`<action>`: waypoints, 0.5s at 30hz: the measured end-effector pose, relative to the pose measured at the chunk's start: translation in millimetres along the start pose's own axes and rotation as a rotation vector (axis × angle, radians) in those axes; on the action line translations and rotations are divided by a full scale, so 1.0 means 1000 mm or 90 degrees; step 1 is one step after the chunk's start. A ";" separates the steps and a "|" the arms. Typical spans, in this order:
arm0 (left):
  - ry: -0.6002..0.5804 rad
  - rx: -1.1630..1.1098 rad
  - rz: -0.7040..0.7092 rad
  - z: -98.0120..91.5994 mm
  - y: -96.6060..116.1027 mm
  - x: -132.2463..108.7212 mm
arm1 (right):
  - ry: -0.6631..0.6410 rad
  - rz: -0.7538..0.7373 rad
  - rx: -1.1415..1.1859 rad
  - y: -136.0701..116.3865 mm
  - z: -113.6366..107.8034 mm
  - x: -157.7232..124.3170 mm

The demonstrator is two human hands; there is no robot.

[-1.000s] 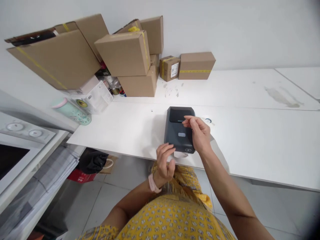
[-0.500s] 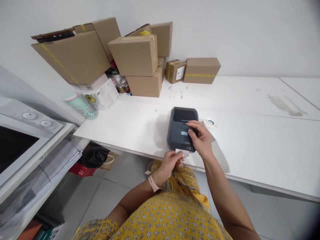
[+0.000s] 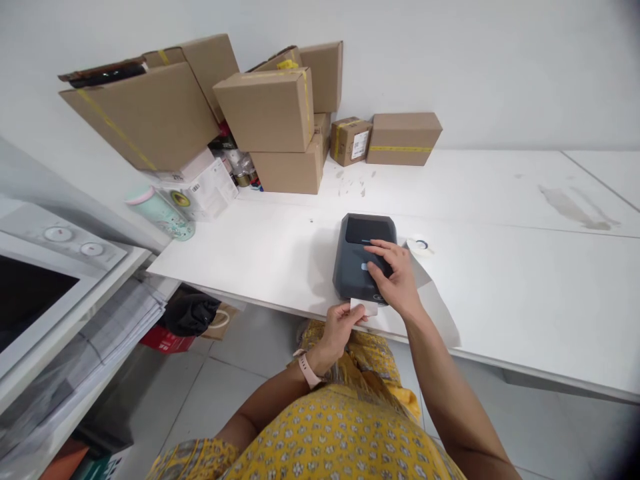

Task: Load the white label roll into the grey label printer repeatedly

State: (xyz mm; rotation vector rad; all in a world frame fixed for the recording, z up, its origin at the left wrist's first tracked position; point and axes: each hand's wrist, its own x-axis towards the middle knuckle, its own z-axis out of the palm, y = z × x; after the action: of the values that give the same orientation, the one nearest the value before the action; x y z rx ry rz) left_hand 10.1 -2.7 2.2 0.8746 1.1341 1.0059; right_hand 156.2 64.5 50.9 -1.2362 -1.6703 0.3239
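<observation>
The left hand (image 3: pixel 340 325) pinches the white label (image 3: pixel 365 307) between thumb and fingertips, where it sticks out of the near edge of the dark label printer (image 3: pixel 351 261). The right hand (image 3: pixel 398 280) lies on the printer's top, fingers loosely spread and flat (gripping nothing). The printer sits at the near edge of the white table (image 3: pixel 500 293). A small tape roll (image 3: pixel 421 245) lies just to its right. Cardboard boxes (image 3: pixel 265 110) are stacked far left, with a pale green tumbler (image 3: pixel 160 212) nearer.
</observation>
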 end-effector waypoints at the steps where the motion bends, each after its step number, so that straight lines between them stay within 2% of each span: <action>1: 0.000 0.004 0.003 0.000 -0.001 0.000 | -0.002 -0.001 -0.003 0.000 0.000 0.000; 11: -0.008 0.045 0.031 -0.003 -0.013 0.007 | -0.022 0.015 -0.015 0.000 0.001 0.001; 15: -0.006 0.042 0.030 -0.005 -0.016 0.009 | -0.030 0.070 -0.038 0.003 0.001 0.004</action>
State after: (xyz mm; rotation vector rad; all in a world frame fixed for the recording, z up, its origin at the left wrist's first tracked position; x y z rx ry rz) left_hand 9.2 0.6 -16.2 0.9622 1.1485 1.0057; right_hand 157.2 69.7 51.2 -1.3776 -1.6651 0.3755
